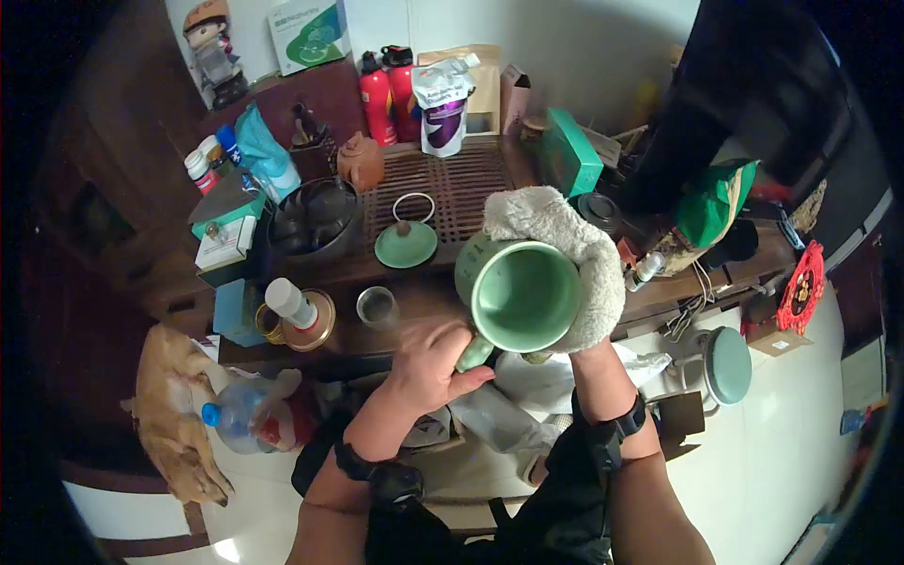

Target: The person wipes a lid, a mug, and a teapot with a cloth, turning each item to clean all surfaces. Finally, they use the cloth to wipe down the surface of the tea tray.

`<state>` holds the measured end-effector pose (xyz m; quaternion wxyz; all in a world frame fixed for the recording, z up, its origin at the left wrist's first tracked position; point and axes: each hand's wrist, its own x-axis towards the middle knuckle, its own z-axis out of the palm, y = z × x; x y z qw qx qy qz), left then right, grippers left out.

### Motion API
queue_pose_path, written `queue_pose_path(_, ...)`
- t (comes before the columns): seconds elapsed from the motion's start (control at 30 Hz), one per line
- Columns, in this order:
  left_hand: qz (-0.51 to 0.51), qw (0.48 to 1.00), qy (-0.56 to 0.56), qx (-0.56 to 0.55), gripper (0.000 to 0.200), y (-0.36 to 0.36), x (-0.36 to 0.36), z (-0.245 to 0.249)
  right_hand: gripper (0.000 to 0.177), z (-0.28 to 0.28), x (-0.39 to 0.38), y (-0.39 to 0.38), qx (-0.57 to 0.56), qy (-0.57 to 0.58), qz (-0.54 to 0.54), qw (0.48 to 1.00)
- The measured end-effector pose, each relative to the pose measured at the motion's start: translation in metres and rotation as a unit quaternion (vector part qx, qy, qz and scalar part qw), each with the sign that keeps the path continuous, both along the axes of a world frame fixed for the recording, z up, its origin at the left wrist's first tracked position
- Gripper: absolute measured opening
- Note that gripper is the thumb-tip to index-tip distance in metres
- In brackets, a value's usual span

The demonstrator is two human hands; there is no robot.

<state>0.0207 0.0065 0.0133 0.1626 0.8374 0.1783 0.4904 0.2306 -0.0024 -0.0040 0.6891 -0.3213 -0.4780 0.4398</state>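
A green ceramic mug (524, 294) is held up in front of the dark wooden cabinet, tilted so that its mouth faces me. My left hand (427, 367), a little blurred, has its fingers closed at the mug's handle, with the thumb stretched along below. Around the mug's right side and over its back lies a cream towel (603, 282). My right hand (593, 350) is mostly hidden beneath this towel, pressing it to the mug. Behind them a green lid (406, 245) with a brown knob lies by a white ring (414, 208) on the slatted tea tray (452, 174).
A clay teapot (361, 162) and a dark bowl (314, 217) of cups stand at the left. Nearer are a small glass (377, 307) and a white-capped container (292, 303). A dog (174, 414) lies on the floor at left; a stool (727, 365) stands right.
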Motion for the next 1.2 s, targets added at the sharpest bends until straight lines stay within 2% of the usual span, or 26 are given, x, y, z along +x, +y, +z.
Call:
queue_pose_path(0.07, 0.004, 1.0, 0.002, 0.02, 0.046, 0.001, 0.0, 0.0, 0.047, 0.002, -0.002, -0.001, -0.006, 0.055, 0.031, 0.998)
queue_pose_path(0.2, 0.013, 0.999, 0.021, 0.031, 0.047, -0.001, -0.003, 0.002, 0.044, 0.01, -0.006, 0.006, 0.083, 0.014, 0.028, 0.996)
queue_pose_path(0.4, 0.044, 0.996, 0.017, 0.07, 0.046, -0.007, -0.001, 0.015, 0.051, -0.008, -0.006, 0.001, 0.058, 0.008, 0.039, 0.998)
queue_pose_path(0.5, 0.064, 0.995, 0.02, 0.071, 0.044, -0.012, 0.001, 0.021, 0.051, 0.04, -0.02, -0.002, 0.079, 0.037, 0.105, 0.991)
queue_pose_path(0.6, 0.046, 0.998, 0.025, 0.042, 0.041, -0.011, -0.002, 0.029, 0.047, 0.071, -0.021, 0.001, 0.166, -0.097, 0.088, 0.977)
queue_pose_path(0.63, 0.034, 0.999, 0.027, 0.027, 0.04, -0.009, -0.005, 0.03, 0.045, 0.079, -0.019, -0.002, 0.164, -0.163, 0.061, 0.971)
queue_pose_path(0.7, -0.01, 0.999, 0.038, -0.032, 0.038, -0.007, -0.015, 0.03, 0.042, 0.081, -0.016, -0.001, 0.132, -0.191, 0.076, 0.97)
queue_pose_path(0.77, -0.051, 0.995, 0.026, -0.082, 0.038, -0.007, -0.022, 0.026, 0.037, 0.068, -0.011, 0.01, 0.071, -0.116, 0.158, 0.978)
queue_pose_path(0.87, -0.062, 0.959, -0.106, -0.256, 0.037, -0.012, -0.021, 0.006, 0.032, 0.05, -0.002, 0.019, -0.024, 0.002, 0.273, 0.962)
queue_pose_path(0.9, -0.061, 0.935, -0.163, -0.31, 0.036, -0.015, -0.016, 0.002, 0.028, 0.046, -0.001, 0.007, -0.143, 0.086, 0.25, 0.954)
queue_pose_path(1.0, -0.227, 0.787, -0.249, -0.518, 0.032, -0.005, -0.015, -0.002, 0.027, 0.034, -0.015, 0.013, -0.09, 0.1, 0.307, 0.942)
queue_pose_path(1.1, -0.193, 0.784, -0.249, -0.534, 0.031, -0.007, -0.012, 0.007, 0.027, 0.035, -0.016, 0.008, -0.071, 0.102, 0.318, 0.94)
queue_pose_path(1.17, -0.158, 0.781, -0.26, -0.545, 0.031, -0.003, -0.012, 0.006, 0.027, 0.039, -0.016, 0.009, -0.127, 0.198, 0.356, 0.905)
queue_pose_path(1.2, -0.136, 0.781, -0.267, -0.547, 0.03, 0.001, -0.012, 0.001, 0.028, 0.04, -0.014, 0.009, -0.165, 0.186, 0.32, 0.914)
